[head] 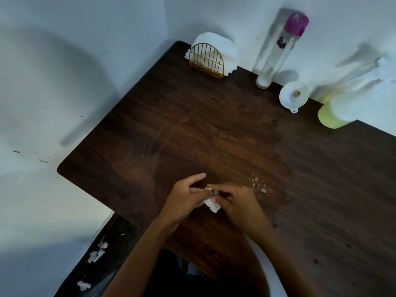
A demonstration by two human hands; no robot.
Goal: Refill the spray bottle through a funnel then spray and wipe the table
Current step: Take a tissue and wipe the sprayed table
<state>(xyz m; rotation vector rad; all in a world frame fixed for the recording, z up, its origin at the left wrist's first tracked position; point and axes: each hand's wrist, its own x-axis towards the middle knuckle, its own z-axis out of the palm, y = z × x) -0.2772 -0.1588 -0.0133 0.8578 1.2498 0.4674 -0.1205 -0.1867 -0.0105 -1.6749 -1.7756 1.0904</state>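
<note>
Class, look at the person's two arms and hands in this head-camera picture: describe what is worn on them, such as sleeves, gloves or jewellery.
Both forearms are bare to the bottom of the picture: no sleeves and no gloves. The left hand and the right hand show no watch or bracelet at the wrists. The fingers overlap, so a ring cannot be ruled out.

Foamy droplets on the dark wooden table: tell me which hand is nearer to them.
Right. The right hand sits just left of the foamy droplets, nearly beside them. The left hand lies farther left, beyond the crumpled white tissue both hands hold.
</note>
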